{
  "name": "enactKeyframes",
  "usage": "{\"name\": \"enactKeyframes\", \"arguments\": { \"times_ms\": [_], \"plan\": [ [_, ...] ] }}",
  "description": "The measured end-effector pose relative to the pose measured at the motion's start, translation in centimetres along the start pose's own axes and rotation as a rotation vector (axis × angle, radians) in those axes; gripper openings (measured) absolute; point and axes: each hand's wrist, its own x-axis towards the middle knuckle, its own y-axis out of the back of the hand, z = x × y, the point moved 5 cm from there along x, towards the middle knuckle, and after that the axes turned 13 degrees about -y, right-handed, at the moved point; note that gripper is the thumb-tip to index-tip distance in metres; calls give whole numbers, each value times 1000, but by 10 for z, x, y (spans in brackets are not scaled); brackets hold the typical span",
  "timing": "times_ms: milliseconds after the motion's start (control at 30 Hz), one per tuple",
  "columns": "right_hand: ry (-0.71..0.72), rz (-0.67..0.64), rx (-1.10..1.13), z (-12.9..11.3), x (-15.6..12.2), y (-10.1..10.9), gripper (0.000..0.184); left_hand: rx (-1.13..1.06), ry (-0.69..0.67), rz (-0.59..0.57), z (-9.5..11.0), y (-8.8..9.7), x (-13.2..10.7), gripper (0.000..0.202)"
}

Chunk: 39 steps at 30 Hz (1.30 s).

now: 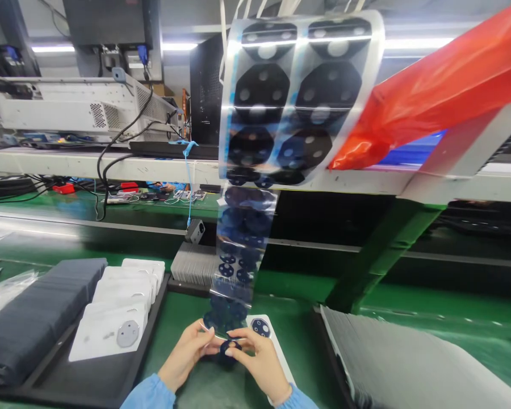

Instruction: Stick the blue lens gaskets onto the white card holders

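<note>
The left hand (191, 349) is pinching the lower end of the film (246, 218); its grip is closing on the edge. The right hand (258, 355) is gripping a dark disc (230, 346) between thumb and forefinger, just beside the left fingertips. Whether the disc is still adhering to the film cannot be told. A white panel (282, 357) is lying partly beneath the right hand on the green worktop (176, 318). To the left, white panels (111, 321) are overlapping in a black tray (79, 378); to the right, grey sheets (413, 358) are standing in a row. Farther back, the film is hanging before the shelf (162, 165), beside red plastic (434, 91).
</note>
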Motion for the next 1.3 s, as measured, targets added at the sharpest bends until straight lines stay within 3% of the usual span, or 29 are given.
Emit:
{"name": "enactKeyframes", "arguments": {
  "times_ms": [167,267,333,400,533,600,667,733,800,833,967,1133,1200,1300],
  "plan": [
    [408,329,-509,-17,-11,3,15,120,-37,105,-3,9,3,36],
    [576,494,-742,-27,-21,-2,15,175,-38,150,-4,13,4,38],
    [643,494,-763,-33,-27,-8,14,216,-59,170,-4,15,4,39],
    [656,392,-690,-37,-31,-15,12,276,-102,199,-4,16,4,39],
    [477,97,-392,-41,-32,-18,18,454,-196,249,5,22,6,37],
    [360,29,-189,-41,-31,-14,22,543,-243,258,21,32,5,37],
    [264,28,5,-38,-29,-8,23,783,-305,267,46,51,-1,45],
    [189,73,148,-35,-27,-3,27,1260,-344,266,76,74,-13,38],
    [128,121,237,-31,-25,-1,32,1381,-280,267,96,105,-26,35],
    [107,136,267,-30,-24,-1,34,1420,-235,271,102,120,-33,44],
    [38,164,320,-28,-23,-4,38,1554,-28,390,106,162,-52,80],
    [-47,174,320,-28,-22,-5,39,1796,158,418,94,177,-53,87],
    [-74,184,312,-27,-23,-4,39,1785,117,416,94,180,-52,83],
    [-95,210,307,-26,-23,-2,40,1752,-61,450,104,183,-49,59]
  ]
}}
